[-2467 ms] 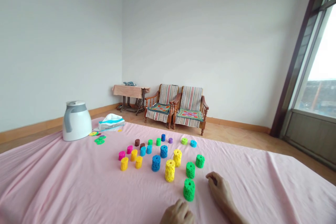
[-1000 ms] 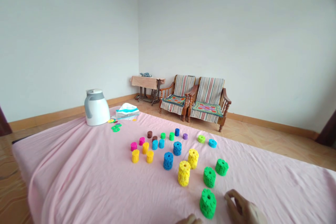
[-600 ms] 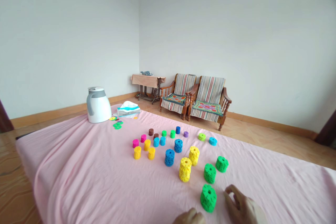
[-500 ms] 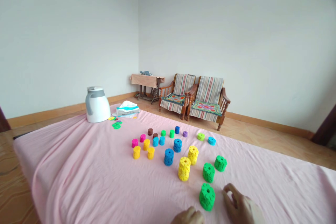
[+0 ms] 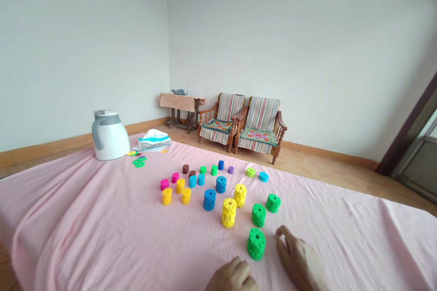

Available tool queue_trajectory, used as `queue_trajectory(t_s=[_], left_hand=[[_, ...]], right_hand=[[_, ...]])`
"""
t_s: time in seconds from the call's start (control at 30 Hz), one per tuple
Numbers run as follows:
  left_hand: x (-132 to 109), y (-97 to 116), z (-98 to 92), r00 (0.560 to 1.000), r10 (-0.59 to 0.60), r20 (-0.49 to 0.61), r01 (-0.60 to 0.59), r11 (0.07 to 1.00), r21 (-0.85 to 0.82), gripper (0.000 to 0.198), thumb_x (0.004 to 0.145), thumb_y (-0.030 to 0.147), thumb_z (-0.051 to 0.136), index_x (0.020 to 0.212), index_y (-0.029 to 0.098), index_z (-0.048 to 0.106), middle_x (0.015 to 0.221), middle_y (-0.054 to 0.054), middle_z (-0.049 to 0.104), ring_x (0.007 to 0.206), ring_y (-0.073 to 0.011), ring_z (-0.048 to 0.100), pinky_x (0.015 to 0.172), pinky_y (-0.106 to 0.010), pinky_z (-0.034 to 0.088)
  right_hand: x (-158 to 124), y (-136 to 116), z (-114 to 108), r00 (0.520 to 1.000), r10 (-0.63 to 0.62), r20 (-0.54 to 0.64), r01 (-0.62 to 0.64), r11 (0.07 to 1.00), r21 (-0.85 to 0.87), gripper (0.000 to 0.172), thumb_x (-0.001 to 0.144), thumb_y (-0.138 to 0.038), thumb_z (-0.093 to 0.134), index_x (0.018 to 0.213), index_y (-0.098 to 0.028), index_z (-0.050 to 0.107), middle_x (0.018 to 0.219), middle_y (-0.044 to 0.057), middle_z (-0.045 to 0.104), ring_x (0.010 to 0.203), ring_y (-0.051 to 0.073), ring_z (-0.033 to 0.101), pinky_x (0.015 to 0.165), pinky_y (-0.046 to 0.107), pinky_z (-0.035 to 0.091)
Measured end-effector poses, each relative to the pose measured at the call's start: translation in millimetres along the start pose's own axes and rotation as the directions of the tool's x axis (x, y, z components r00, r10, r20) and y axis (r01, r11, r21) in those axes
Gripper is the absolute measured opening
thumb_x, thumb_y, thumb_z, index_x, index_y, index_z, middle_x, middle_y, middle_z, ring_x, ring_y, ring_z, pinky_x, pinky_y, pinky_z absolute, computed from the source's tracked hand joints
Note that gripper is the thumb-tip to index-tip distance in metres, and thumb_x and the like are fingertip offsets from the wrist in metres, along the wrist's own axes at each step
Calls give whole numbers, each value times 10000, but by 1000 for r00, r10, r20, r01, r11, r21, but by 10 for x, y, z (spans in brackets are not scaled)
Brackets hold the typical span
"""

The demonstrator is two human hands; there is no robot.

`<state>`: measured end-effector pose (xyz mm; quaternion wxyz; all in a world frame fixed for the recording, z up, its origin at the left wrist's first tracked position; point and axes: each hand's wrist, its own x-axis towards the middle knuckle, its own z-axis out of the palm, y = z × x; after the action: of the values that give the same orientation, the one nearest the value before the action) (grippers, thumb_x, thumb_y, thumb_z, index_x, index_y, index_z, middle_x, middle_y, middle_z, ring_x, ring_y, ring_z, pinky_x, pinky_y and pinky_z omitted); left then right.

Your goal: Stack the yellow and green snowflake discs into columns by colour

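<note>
My left hand rests low on the pink bedsheet, curled and holding nothing. My right hand lies just right of a tall green foam stack, fingertips close to it, holding nothing. My left hand is nearest the same stack, at its lower left. Two more green stacks stand behind it, beside a tall yellow stack and a blue stack. Several smaller pink, brown, yellow, blue and purple foam pieces stand farther back on the sheet.
A white-and-grey kettle, a tissue pack and flat green foam pieces sit at the sheet's far left. Beyond its far edge are two wooden armchairs, a small table and a window frame.
The view has swung slightly right and down since the last frames, bringing the window frame back in. Both hands stay beside the tall green stack, and no foam piece has been lifted.
</note>
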<state>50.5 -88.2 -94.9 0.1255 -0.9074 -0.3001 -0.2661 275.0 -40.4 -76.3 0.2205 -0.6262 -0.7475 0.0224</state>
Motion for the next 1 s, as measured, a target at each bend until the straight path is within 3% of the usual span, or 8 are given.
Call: queue_trajectory(t_s=[0.1, 0.17, 0.33, 0.5, 0.6, 0.7, 0.87, 1.0], left_hand=[[36, 18, -161, 999, -27, 46, 30, 998, -49, 208, 763, 185, 654, 636, 189, 489, 611, 19, 536, 582, -129, 492, 480, -237, 310], [86, 31, -286, 989, -122, 85, 132, 983, -127, 129, 727, 134, 644, 749, 198, 534, 657, 24, 580, 610, -132, 533, 506, -217, 353], [297, 36, -638, 925, -309, 221, 362, 895, -263, 549, 671, 68, 538, 1197, 209, 465, 725, 17, 666, 609, -153, 609, 601, -216, 452], [480, 43, -901, 884, -331, 331, 402, 899, -175, 319, 712, 181, 586, 1025, 241, 602, 591, 25, 663, 519, -184, 628, 487, -216, 424], [561, -46, -1013, 911, -339, 234, 385, 902, -195, 263, 764, 216, 589, 1024, 253, 612, 657, 23, 683, 550, -169, 631, 516, -215, 434], [644, -297, -1079, 924, -380, 49, 381, 898, -221, 233, 860, 268, 517, 1074, 254, 608, 671, 23, 661, 565, -141, 603, 556, -219, 441], [662, -770, -1068, 852, -454, -259, 417, 890, -186, 307, 880, 345, 502, 1121, 185, 603, 972, -88, 617, 907, -216, 583, 792, -331, 474], [525, -859, -1003, 874, -409, -262, 376, 911, -168, 223, 866, 348, 524, 980, 214, 662, 1068, -86, 565, 1058, -252, 500, 929, -411, 405]], right_hand=[[-14, -58, -70, 1000, -10, -11, 10, 1000, -16, 269, 911, -335, 282, 897, -249, 536, 607, -17, 675, 606, 179, 672, 537, 234, 393], [-20, -93, -111, 1000, -16, -20, 15, 1000, -16, 258, 913, -315, 286, 900, -248, 535, 626, -13, 681, 621, 179, 674, 552, 236, 398], [-24, -106, -130, 1000, -21, -11, 21, 1000, 7, 255, 910, -307, 291, 900, -240, 537, 630, -3, 684, 622, 186, 675, 549, 242, 403], [-23, -72, -92, 1000, -22, -2, 22, 1000, 18, 265, 910, -306, 278, 909, -238, 534, 628, 3, 685, 613, 189, 677, 543, 241, 410], [-12, -56, -70, 1000, -21, -16, 22, 1000, 19, 268, 904, -308, 281, 900, -239, 540, 613, 1, 684, 587, 182, 674, 521, 231, 400], [2, -56, -56, 999, -16, -31, 16, 1000, 10, 258, 893, -320, 303, 874, -245, 549, 591, -6, 678, 556, 177, 663, 502, 227, 383], [-3, -76, -38, 997, 6, -78, -5, 1000, 5, 266, 893, -318, 291, 843, -256, 545, 584, -22, 671, 578, 173, 665, 527, 229, 390], [-14, -35, 40, 997, -3, -79, 7, 999, 47, 271, 898, -346, 294, 852, -262, 547, 589, -24, 671, 580, 167, 664, 538, 227, 404]])
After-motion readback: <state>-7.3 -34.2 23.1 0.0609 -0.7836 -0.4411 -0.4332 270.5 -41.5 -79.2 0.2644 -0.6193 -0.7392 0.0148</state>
